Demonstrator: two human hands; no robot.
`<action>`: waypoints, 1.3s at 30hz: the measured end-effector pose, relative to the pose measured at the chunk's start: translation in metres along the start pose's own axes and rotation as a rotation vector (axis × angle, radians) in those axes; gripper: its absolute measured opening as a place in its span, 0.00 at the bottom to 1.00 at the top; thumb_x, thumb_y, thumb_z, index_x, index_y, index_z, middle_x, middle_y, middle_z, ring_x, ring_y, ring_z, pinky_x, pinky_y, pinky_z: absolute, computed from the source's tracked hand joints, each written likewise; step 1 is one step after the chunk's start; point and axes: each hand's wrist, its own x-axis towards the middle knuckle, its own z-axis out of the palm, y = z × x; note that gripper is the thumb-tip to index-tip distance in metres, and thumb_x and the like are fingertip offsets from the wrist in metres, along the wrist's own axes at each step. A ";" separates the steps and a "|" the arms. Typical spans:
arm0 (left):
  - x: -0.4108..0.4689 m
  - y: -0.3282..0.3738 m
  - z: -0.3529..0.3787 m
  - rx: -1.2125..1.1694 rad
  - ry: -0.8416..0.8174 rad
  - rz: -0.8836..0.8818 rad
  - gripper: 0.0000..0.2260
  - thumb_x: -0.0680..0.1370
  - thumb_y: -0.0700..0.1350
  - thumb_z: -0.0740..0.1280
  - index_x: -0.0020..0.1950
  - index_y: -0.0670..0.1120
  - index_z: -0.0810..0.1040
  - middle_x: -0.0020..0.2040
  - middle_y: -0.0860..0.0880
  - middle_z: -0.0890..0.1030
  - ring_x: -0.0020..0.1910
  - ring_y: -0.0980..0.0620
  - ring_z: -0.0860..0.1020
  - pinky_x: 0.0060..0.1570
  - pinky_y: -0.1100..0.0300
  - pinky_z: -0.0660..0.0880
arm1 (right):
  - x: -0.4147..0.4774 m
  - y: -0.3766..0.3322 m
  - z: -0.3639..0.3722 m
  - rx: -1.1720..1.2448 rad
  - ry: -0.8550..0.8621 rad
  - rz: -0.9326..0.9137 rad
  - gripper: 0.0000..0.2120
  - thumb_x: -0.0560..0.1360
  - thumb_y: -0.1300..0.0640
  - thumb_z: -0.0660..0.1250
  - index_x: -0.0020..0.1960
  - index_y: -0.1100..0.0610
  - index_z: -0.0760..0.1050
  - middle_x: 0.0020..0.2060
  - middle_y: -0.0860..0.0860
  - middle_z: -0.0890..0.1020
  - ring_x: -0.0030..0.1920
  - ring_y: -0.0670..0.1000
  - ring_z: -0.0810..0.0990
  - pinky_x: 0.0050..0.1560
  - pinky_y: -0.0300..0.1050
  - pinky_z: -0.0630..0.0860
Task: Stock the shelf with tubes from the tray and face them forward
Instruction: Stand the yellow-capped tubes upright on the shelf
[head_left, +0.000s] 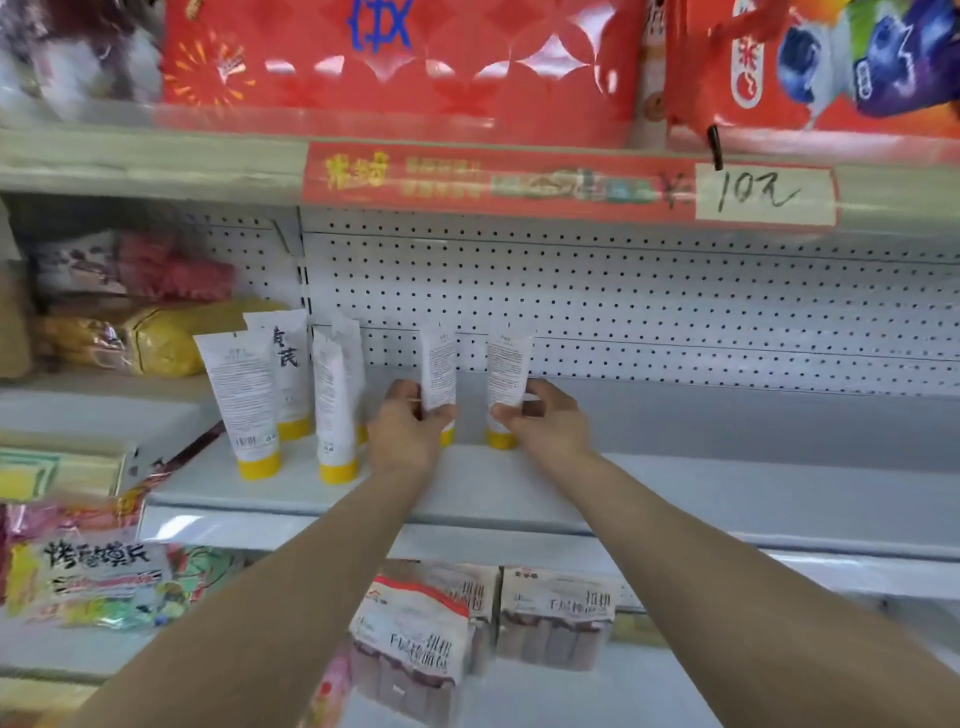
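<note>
each hand (410, 426) (545, 421) grips a tube (438, 371) (508, 370), upright on shelf (675, 499).

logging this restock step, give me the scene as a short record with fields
left hand: grips left tube, upright, cap down
right hand: grips right tube, upright, yellow cap on the shelf
side showing on both held tubes: fine print
standing tubes: group at the shelf's left end, upright on yellow caps
tray: not in view
</note>
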 end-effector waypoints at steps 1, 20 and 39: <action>0.001 -0.001 0.000 0.010 -0.003 0.002 0.10 0.74 0.45 0.73 0.51 0.46 0.74 0.41 0.52 0.80 0.42 0.50 0.78 0.44 0.60 0.71 | 0.000 0.000 0.001 -0.005 0.005 0.004 0.17 0.71 0.51 0.75 0.59 0.48 0.78 0.49 0.47 0.83 0.47 0.45 0.80 0.34 0.22 0.69; 0.002 -0.009 -0.002 0.058 0.019 -0.034 0.12 0.74 0.44 0.72 0.55 0.44 0.76 0.45 0.48 0.82 0.49 0.45 0.80 0.53 0.54 0.76 | -0.002 0.000 0.001 -0.052 -0.080 0.059 0.15 0.72 0.47 0.74 0.56 0.49 0.80 0.46 0.45 0.82 0.42 0.40 0.79 0.36 0.27 0.68; 0.001 -0.006 -0.003 0.190 0.027 -0.040 0.12 0.77 0.44 0.68 0.58 0.42 0.73 0.56 0.41 0.81 0.57 0.39 0.78 0.53 0.53 0.73 | -0.002 -0.003 0.016 -0.108 -0.088 0.033 0.16 0.71 0.45 0.74 0.55 0.50 0.80 0.48 0.46 0.82 0.42 0.42 0.79 0.35 0.26 0.67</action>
